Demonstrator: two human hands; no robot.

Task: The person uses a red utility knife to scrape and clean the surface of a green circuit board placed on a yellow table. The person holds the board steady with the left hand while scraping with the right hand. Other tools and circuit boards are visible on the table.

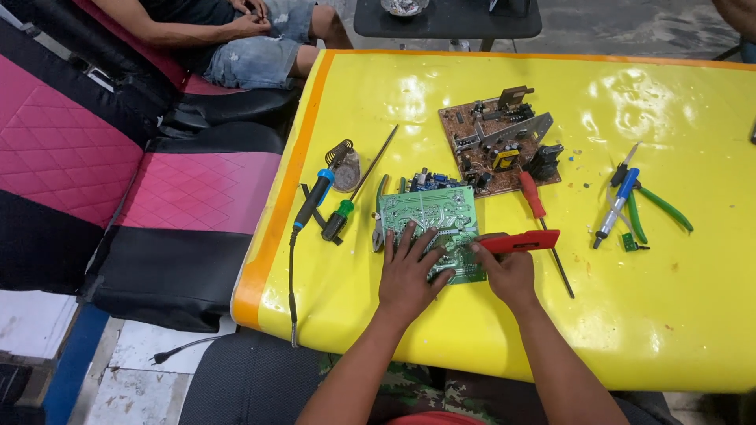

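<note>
While its fingers (415,238) lie spread flat on the green board (431,220), the left hand (409,275) presses it to the yellow table (677,315). Beside it, the right hand (508,271) closes its fingers around a red tool (520,241) at the board's right edge. A soldering iron (313,198) and green screwdriver (354,193) lie left; a brown board (500,142), red screwdriver (538,206) and green pliers (657,208) lie beyond.

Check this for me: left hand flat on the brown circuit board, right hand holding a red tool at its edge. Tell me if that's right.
Not quite. In the head view the left hand lies on the green board; the brown board sits farther back, untouched. The right hand does hold the red tool at its edge.
</note>
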